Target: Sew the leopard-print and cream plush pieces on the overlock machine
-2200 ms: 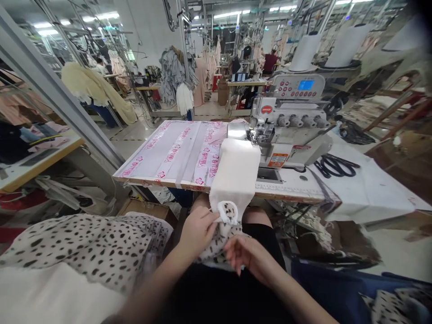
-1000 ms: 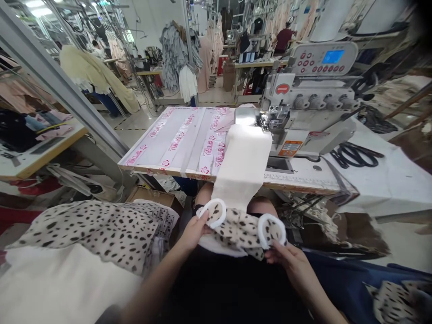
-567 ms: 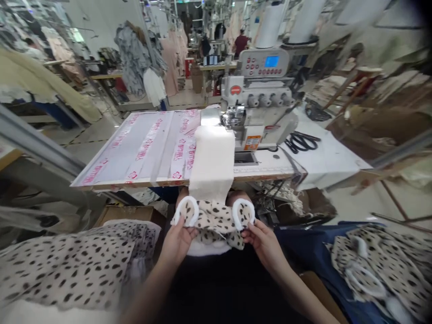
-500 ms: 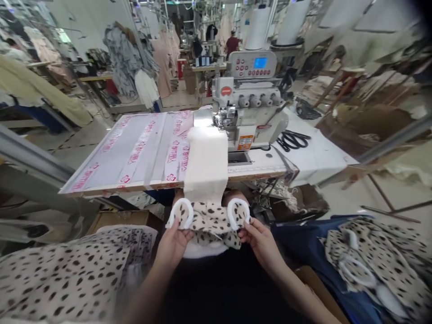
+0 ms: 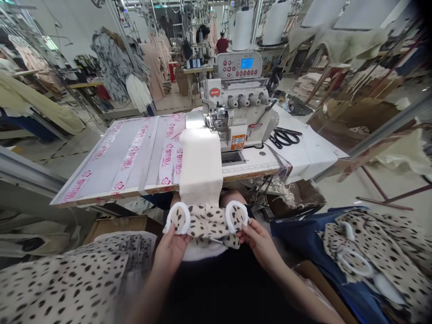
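Observation:
Between my hands, above my lap, a spotted fabric piece [image 5: 207, 219] is stretched out, with two round white-trimmed ears on it. My left hand [image 5: 171, 249] pinches its left end at the base of the left ear [image 5: 178, 218]. At the other end, my right hand [image 5: 258, 238] grips the edge beside the right ear [image 5: 236, 216]. White fluffy material shows beneath the piece. Just beyond it, a white cloth strip [image 5: 200, 164] hangs over the table's front edge from the overlock sewing machine [image 5: 236, 103].
Scissors [image 5: 286, 137] lie on the table right of the machine. Spotted fabric [image 5: 77, 274] is heaped at my left. More spotted pieces with white trim [image 5: 378, 247] rest on blue cloth at my right. Thread cones [image 5: 242, 29] stand behind the machine, and a person [image 5: 222, 44] is further back.
The camera view has shifted slightly, so the machine and table appear further left. Both hands keep hold of the spotted piece, which looks nearly unchanged.

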Motion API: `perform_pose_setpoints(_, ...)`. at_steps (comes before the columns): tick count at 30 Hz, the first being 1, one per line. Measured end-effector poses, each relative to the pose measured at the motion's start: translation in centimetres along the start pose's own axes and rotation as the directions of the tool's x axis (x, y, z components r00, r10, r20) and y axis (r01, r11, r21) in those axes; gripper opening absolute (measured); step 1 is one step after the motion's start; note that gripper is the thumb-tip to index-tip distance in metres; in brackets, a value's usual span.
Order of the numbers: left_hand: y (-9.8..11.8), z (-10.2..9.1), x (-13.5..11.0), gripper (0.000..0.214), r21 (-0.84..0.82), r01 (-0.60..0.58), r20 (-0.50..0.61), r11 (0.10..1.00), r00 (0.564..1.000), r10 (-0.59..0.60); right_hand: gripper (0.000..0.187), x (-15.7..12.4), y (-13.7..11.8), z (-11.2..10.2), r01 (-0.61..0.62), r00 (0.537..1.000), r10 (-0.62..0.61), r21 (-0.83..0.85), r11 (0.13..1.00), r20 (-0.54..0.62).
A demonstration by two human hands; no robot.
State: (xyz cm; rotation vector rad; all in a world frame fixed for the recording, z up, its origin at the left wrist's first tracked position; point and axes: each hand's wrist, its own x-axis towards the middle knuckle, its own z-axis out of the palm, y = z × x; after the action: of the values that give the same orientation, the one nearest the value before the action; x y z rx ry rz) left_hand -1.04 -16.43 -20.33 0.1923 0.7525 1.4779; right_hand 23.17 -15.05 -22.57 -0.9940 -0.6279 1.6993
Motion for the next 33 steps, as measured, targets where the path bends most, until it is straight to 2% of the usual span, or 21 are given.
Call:
perform_pose_setpoints(6,0.0,-0.1,-0.1,0.032,-0.007,0.007,-0.055,1.000,0.998,-0.007,0.024,0.2,0.3,-0.1,-0.099,0.994,0.087,0.199,0.975,0.069)
perform_pose_setpoints(10,0.0,0.2,-0.1,0.031,-0.001,0.012,-0.093,1.000,0.996,-0.012,0.025,0.4,0.4,-0.1,-0.163,0.983,0.137,0.246,0.956,0.120)
perform_pose_setpoints(15,-0.1,0.0,0.1,0.031,0.054,0.084,-0.191,0.995,0.979,-0.072,0.020,0.5,0.7,0.0,-0.120,0.988,0.102,0.159,0.980,0.115)
perform_pose_setpoints(19,-0.1,-0.8,0.2,0.030,0.026,0.111,-0.227,0.993,0.968,-0.103,0.020,0.5,1.5,-0.2,-0.049,0.992,0.045,0.029,0.998,0.118)
perform_pose_setpoints(23,0.1,-1.1,0.1,0.031,-0.010,0.089,-0.254,0.996,0.963,-0.089,0.022,0.8,2.1,-0.4,0.043,0.994,-0.031,-0.120,0.992,0.102)
perform_pose_setpoints(26,0.1,-0.9,0.1,0.031,-0.010,0.071,-0.282,0.997,0.957,-0.071,0.024,1.0,2.2,-0.2,0.063,0.995,-0.051,-0.149,0.987,0.083)
perform_pose_setpoints(28,0.0,-0.9,0.2,0.030,0.051,0.091,-0.289,0.995,0.955,-0.072,0.025,1.1,2.3,-0.1,0.065,0.996,-0.054,-0.148,0.987,0.075)
perform_pose_setpoints(30,-0.1,-1.4,0.2,0.026,0.263,0.094,-0.327,0.960,0.945,-0.003,0.025,1.0,2.3,-0.2,0.063,0.996,-0.053,-0.146,0.987,0.071)
perform_pose_setpoints(32,-0.2,-2.0,0.0,0.023,0.511,0.048,-0.390,0.858,0.903,0.181,0.026,0.9,2.2,-0.3,0.055,0.996,-0.045,-0.143,0.988,0.071)
perform_pose_setpoints(33,-0.2,-2.3,-0.2,0.025,0.622,-0.006,-0.394,0.783,0.862,0.319,0.026,0.8,2.2,-0.3,0.048,0.996,-0.037,-0.144,0.988,0.078)
